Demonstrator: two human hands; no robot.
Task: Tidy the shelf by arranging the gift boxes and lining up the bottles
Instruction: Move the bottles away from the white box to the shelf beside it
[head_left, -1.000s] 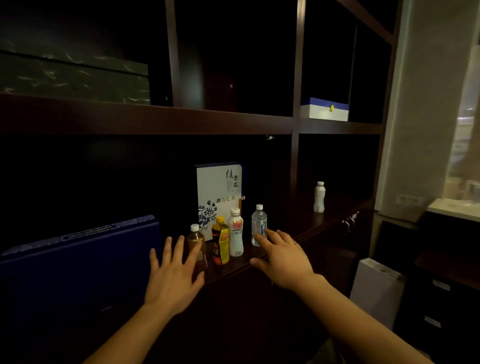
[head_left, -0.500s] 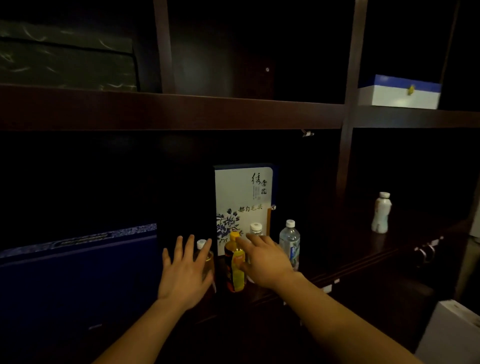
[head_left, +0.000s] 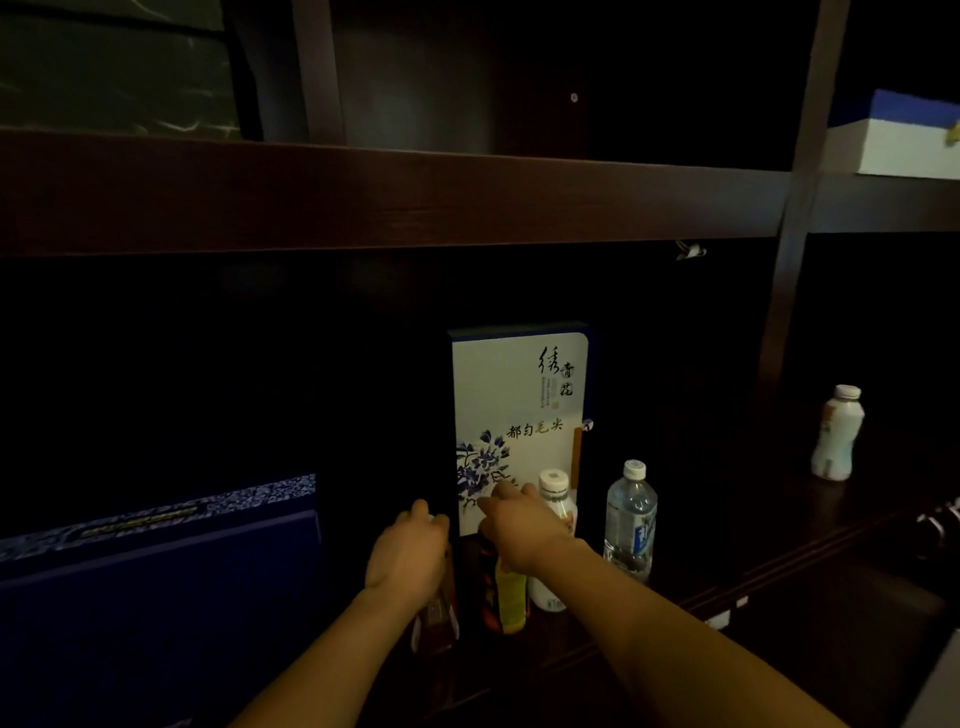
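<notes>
Brightness: very dim; the shelf (head_left: 395, 192) recesses sink to near black.
Light source: from the viewer's side, catching the white gift box (head_left: 514, 410) at centre and both forearms (head_left: 649, 618).
Blur: blue-lidded box (head_left: 904, 145) at upper right is smeared.
Distortion: shelf uprights lean toward the frame's sides.

Upright floral gift box (head_left: 519, 410); at its six o'clock stand, rowed, brown bottle (head_left: 439, 621), yellow bottle (head_left: 511, 592), white bottle (head_left: 558, 493), water bottle (head_left: 630, 519).

Left hand (head_left: 408, 553) grips the brown bottle (head_left: 437, 621), right hand (head_left: 524, 530) covers the yellow-labelled bottle (head_left: 508, 595) (grip unclear).
</notes>
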